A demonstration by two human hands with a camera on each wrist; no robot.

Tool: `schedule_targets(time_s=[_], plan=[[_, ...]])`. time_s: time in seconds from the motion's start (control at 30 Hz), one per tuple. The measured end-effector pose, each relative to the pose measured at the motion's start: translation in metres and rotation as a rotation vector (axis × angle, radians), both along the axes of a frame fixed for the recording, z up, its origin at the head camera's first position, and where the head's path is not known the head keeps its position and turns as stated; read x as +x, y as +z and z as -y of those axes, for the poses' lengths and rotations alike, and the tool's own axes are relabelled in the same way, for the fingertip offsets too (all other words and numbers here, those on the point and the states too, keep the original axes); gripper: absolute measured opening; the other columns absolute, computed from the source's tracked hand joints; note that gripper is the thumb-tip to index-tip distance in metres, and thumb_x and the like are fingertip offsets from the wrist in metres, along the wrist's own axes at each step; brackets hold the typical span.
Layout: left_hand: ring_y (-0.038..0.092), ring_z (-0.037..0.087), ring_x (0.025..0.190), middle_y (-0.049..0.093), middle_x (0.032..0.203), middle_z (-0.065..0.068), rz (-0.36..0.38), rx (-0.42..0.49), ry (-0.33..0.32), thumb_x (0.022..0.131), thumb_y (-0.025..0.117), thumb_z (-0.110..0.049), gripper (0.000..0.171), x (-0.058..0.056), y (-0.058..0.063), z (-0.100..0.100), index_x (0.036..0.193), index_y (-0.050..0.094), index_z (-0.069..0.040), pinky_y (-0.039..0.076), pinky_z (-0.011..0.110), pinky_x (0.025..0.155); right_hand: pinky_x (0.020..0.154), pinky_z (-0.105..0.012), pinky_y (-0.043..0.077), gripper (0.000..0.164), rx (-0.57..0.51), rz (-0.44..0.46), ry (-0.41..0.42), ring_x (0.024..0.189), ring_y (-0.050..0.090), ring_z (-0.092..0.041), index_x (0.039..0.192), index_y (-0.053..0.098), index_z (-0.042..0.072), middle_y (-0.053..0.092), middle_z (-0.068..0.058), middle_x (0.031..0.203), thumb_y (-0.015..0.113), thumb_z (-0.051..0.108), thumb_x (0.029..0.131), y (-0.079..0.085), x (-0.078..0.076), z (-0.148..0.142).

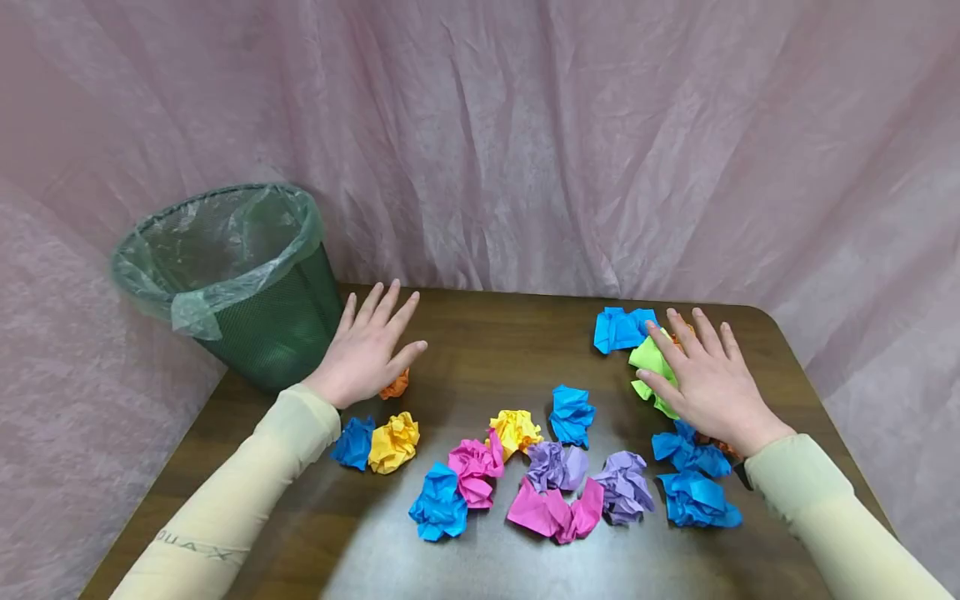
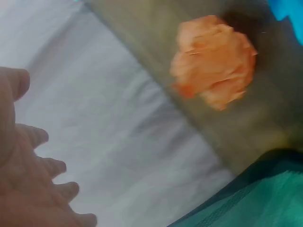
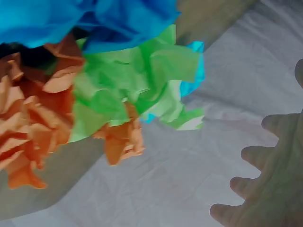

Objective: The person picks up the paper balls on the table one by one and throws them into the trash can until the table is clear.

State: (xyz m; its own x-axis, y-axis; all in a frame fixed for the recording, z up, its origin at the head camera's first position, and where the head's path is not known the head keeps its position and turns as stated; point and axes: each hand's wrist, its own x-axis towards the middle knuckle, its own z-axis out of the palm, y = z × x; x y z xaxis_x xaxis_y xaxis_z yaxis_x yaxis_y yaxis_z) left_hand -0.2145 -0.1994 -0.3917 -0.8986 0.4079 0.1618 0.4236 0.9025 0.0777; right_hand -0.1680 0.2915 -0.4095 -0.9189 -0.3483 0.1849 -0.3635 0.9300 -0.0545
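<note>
My left hand (image 1: 365,348) is spread with straight fingers above the table, beside the bin, and holds nothing. Under it an orange crumpled paper ball (image 2: 215,61) lies on the wood, partly hidden in the head view. Close by are a dark blue paper ball (image 1: 353,443) and an orange-yellow one (image 1: 393,442). My right hand (image 1: 716,387) also hovers with fingers spread and nothing in its grasp. Beneath and beside it lie a lime green crumpled paper (image 3: 128,80), orange papers (image 3: 35,118) and blue ones (image 1: 688,450); the hand partly covers the orange in the head view.
A green mesh bin (image 1: 281,312) with a clear plastic liner stands at the table's back left. Blue, pink (image 1: 555,510), purple (image 1: 624,487) and yellow (image 1: 514,432) paper balls lie mid-table. A pink curtain (image 1: 510,150) hangs behind the table's far edge.
</note>
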Motion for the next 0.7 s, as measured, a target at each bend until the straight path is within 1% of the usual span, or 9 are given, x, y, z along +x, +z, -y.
schedule_targets(time_s=[0.07, 0.23, 0.3, 0.37, 0.43, 0.5, 0.6, 0.7], plan=[[0.004, 0.034, 0.157, 0.009, 0.171, 0.011, -0.059, 0.010, -0.035, 0.104, 0.047, -0.058, 0.077, 0.009, 0.012, 0.001, 0.165, 0.020, -0.020, -0.003, 0.061, 0.121, 0.120, -0.063, -0.004, 0.078, 0.001, -0.007, 0.023, 0.154, 0.002, -0.044, 0.164, 0.026, 0.016, 0.021, -0.022, 0.167, 0.049, 0.059, 0.103, 0.003, 0.001, 0.005], [0.008, 0.033, 0.156, 0.018, 0.170, 0.012, -0.236, 0.034, -0.134, 0.101, 0.059, -0.051, 0.077, 0.035, 0.048, 0.008, 0.163, 0.029, -0.018, -0.001, 0.057, 0.123, 0.122, -0.058, -0.004, 0.078, 0.009, -0.027, 0.089, 0.156, 0.001, -0.040, 0.164, 0.026, 0.019, 0.020, -0.017, 0.168, 0.050, 0.059, 0.102, 0.015, 0.004, 0.024], [0.009, 0.034, 0.156, 0.019, 0.170, 0.011, -0.294, 0.037, -0.163, 0.099, 0.063, -0.049, 0.078, 0.044, 0.062, 0.014, 0.163, 0.031, -0.017, 0.000, 0.057, 0.123, 0.122, -0.057, -0.004, 0.077, 0.012, -0.032, 0.116, 0.156, 0.000, -0.037, 0.164, 0.025, 0.021, 0.019, -0.014, 0.169, 0.049, 0.060, 0.102, 0.021, 0.005, 0.034], [0.010, 0.034, 0.156, 0.020, 0.169, 0.011, -0.342, 0.037, -0.174, 0.097, 0.065, -0.047, 0.078, 0.052, 0.076, 0.022, 0.162, 0.033, -0.017, 0.000, 0.058, 0.122, 0.123, -0.057, 0.000, 0.076, 0.017, -0.043, 0.150, 0.156, 0.002, -0.037, 0.164, 0.026, 0.022, 0.019, -0.012, 0.169, 0.048, 0.061, 0.102, 0.027, 0.006, 0.046], [0.010, 0.034, 0.156, 0.021, 0.169, 0.011, -0.377, 0.027, -0.162, 0.097, 0.064, -0.045, 0.077, 0.058, 0.088, 0.035, 0.162, 0.034, -0.016, 0.000, 0.060, 0.122, 0.123, -0.057, 0.003, 0.075, 0.020, -0.060, 0.189, 0.156, 0.003, -0.035, 0.164, 0.028, 0.023, 0.020, -0.010, 0.169, 0.048, 0.061, 0.102, 0.032, 0.004, 0.060], [0.010, 0.035, 0.156, 0.022, 0.168, 0.013, -0.395, 0.016, -0.126, 0.096, 0.065, -0.042, 0.077, 0.062, 0.099, 0.050, 0.161, 0.035, -0.015, -0.001, 0.061, 0.121, 0.123, -0.058, 0.007, 0.074, 0.020, -0.090, 0.246, 0.156, 0.008, -0.038, 0.163, 0.031, 0.022, 0.023, -0.011, 0.168, 0.049, 0.060, 0.102, 0.038, 0.002, 0.075], [0.010, 0.037, 0.156, 0.024, 0.168, 0.015, -0.382, 0.015, -0.046, 0.096, 0.068, -0.038, 0.076, 0.065, 0.110, 0.077, 0.161, 0.035, -0.014, -0.003, 0.064, 0.120, 0.122, -0.058, 0.010, 0.073, 0.020, -0.135, 0.329, 0.155, 0.012, -0.038, 0.162, 0.033, 0.022, 0.027, -0.012, 0.167, 0.049, 0.060, 0.102, 0.045, -0.002, 0.098], [0.012, 0.040, 0.155, 0.029, 0.165, 0.018, -0.341, 0.038, 0.038, 0.098, 0.068, -0.033, 0.070, 0.067, 0.116, 0.105, 0.159, 0.039, -0.013, -0.007, 0.066, 0.118, 0.123, -0.057, 0.010, 0.073, 0.021, -0.155, 0.394, 0.155, 0.013, -0.038, 0.163, 0.032, 0.023, 0.026, -0.010, 0.167, 0.046, 0.062, 0.103, 0.054, -0.006, 0.121]])
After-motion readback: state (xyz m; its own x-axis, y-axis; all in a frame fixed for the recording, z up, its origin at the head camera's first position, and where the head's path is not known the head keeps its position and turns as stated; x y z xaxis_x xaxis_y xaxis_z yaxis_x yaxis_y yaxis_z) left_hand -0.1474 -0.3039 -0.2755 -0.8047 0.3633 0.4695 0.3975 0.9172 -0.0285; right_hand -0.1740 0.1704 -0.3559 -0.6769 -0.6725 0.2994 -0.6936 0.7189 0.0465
